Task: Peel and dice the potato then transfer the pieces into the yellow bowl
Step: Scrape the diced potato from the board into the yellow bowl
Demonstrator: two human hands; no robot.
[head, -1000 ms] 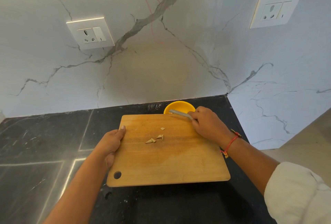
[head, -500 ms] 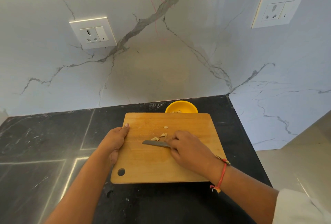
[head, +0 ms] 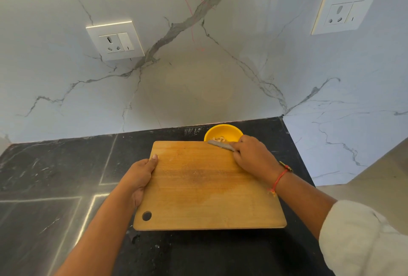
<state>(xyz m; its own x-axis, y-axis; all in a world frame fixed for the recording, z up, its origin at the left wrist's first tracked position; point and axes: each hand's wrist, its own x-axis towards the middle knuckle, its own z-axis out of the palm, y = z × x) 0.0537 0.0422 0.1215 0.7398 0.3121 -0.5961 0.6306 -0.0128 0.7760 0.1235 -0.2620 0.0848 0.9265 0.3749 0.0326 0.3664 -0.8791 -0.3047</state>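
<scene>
Black stone bench (head: 55,165) under marble walls: near its back right corner sits the yellow bowl (head: 223,127), potato pieces (head: 218,138) inside. The left hand (head: 139,178) has its grip on the cutting board (head: 207,187) at the left edge. The right hand (head: 254,156) has its grip wrapped round a knife (head: 219,145), blade at the bowl's rim.

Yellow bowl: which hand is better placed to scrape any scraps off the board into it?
Right. The right hand grips the knife, blade at the cutting board's far edge beside the yellow bowl; the left hand holds its left edge.
</scene>
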